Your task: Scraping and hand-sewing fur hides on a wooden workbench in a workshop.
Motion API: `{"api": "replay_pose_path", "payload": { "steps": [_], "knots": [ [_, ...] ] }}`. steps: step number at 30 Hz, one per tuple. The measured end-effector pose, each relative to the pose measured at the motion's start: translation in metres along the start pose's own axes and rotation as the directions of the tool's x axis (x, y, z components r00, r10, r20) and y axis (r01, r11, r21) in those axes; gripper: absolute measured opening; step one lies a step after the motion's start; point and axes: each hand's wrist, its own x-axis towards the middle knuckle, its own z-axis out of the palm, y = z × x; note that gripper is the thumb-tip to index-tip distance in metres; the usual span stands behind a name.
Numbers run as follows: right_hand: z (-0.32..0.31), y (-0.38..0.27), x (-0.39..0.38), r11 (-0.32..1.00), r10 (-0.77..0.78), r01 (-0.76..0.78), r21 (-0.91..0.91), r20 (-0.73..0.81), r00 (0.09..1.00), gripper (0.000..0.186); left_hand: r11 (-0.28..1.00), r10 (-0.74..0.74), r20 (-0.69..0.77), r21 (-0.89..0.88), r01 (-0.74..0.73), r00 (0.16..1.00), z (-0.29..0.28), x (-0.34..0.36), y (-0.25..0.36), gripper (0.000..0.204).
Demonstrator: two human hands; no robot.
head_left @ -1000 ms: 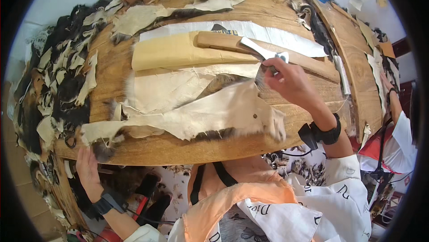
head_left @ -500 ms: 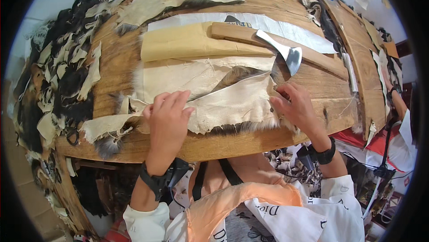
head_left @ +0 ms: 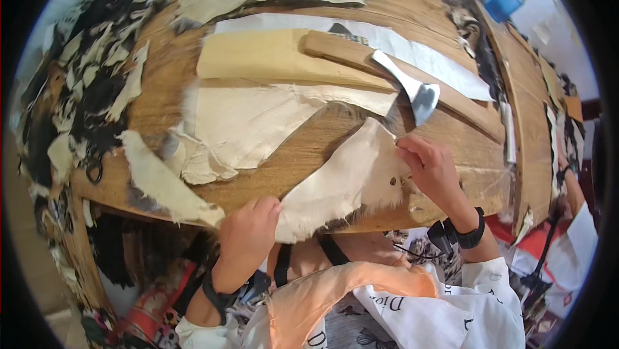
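A pale piece of fur hide (head_left: 348, 172), skin side up with fur along its lower edge, stretches between my hands at the near edge of the table. My left hand (head_left: 250, 223) closes on its left end. At the upper right corner, my right hand (head_left: 429, 159) pinches the hide between thumb and fingers. A larger pale hide (head_left: 245, 126) lies flat just beyond, apart from the held piece. Beside my left hand is a narrow yellowish hide strip (head_left: 158, 175), its lower end reaching the fingers; whether they hold it too is hidden.
Past the hides lie a yellow paper sheet (head_left: 251, 56), a white sheet (head_left: 432, 56) and a wooden board (head_left: 361, 56) with a metal fan-shaped blade (head_left: 424, 104) on top. Hide scraps (head_left: 84, 85) pile up at left. Another person's arm (head_left: 570, 188) shows at far right.
The held hide piece has come away from the larger hide, leaving a gap of bare wood. My left hand moved nearer to me; my right hand moved slightly down. The yellowish strip swung to a slant.
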Motion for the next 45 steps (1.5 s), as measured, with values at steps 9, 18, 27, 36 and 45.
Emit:
{"api": "replay_pose_path", "payload": {
  "steps": [9,18,27,36,45],
  "knots": [
    [0.010,0.010,0.030,0.984,-0.076,0.077,-0.162,0.008,0.997,0.008,0.998,0.000,-0.123,0.064,0.008,0.992,0.019,0.021,-0.001,0.019],
    [0.020,0.017,0.035,0.962,-0.060,0.067,-0.264,0.034,0.998,0.015,0.983,0.157,-0.178,0.123,-0.136,0.971,0.026,0.033,0.012,0.034],
    [0.013,0.020,0.030,0.989,0.058,-0.055,-0.136,0.020,0.998,0.016,0.921,0.306,-0.073,0.274,-0.276,0.949,0.057,0.088,0.066,0.059],
    [0.011,0.045,0.012,0.978,0.142,-0.151,0.144,0.075,0.987,0.027,0.902,0.260,0.046,0.345,-0.259,0.965,0.062,0.100,0.052,0.063],
    [0.004,0.051,0.003,0.982,0.117,-0.110,-0.151,0.039,0.992,0.027,0.917,0.234,0.070,0.317,-0.244,0.970,0.061,0.100,0.053,0.066]
  ]
}}
